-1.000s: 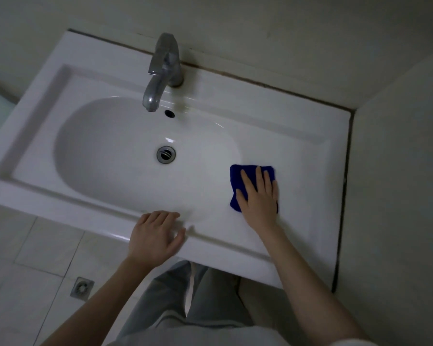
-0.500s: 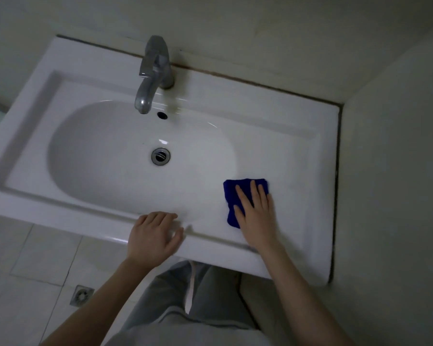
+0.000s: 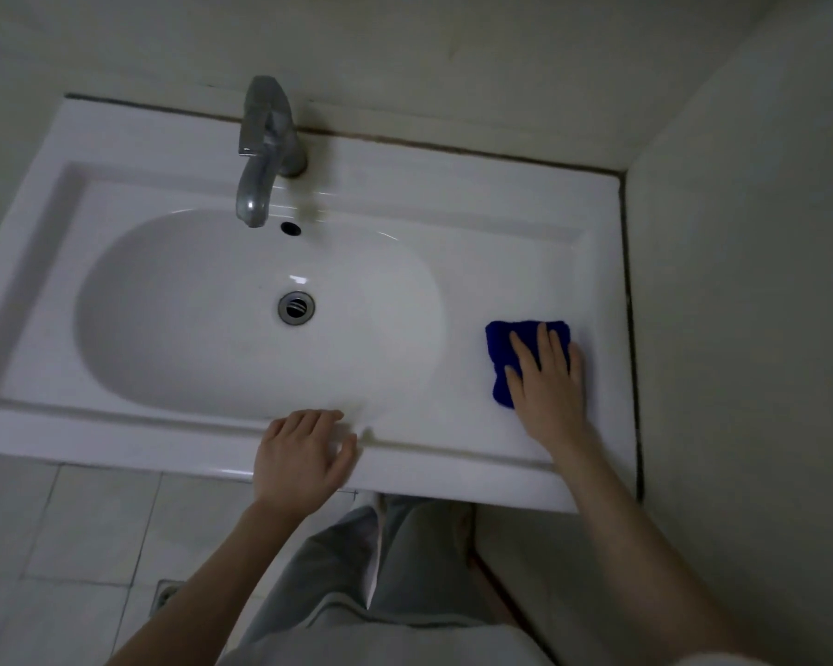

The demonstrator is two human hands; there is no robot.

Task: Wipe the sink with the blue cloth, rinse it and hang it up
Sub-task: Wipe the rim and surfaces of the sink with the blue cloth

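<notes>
A white sink (image 3: 477, 194) with an oval basin fills the view. The blue cloth (image 3: 501, 350), folded small, lies on the flat ledge right of the basin. My right hand (image 3: 547, 382) presses flat on the cloth, fingers spread over it, covering its right and lower part. My left hand (image 3: 304, 456) rests palm down on the sink's front rim, holding nothing. A grey metal tap (image 3: 263, 151) stands at the back of the basin, and no water runs from it. The round drain (image 3: 297, 307) sits in the basin's middle.
A wall (image 3: 741, 329) stands right against the sink's right edge, and another wall runs behind the tap. Below the sink there is a tiled floor with a floor drain (image 3: 167, 593). My grey trousers show under the front rim.
My right hand has slid the blue cloth to the right along the ledge, away from the basin and closer to the right wall. My left hand has stayed on the front rim.
</notes>
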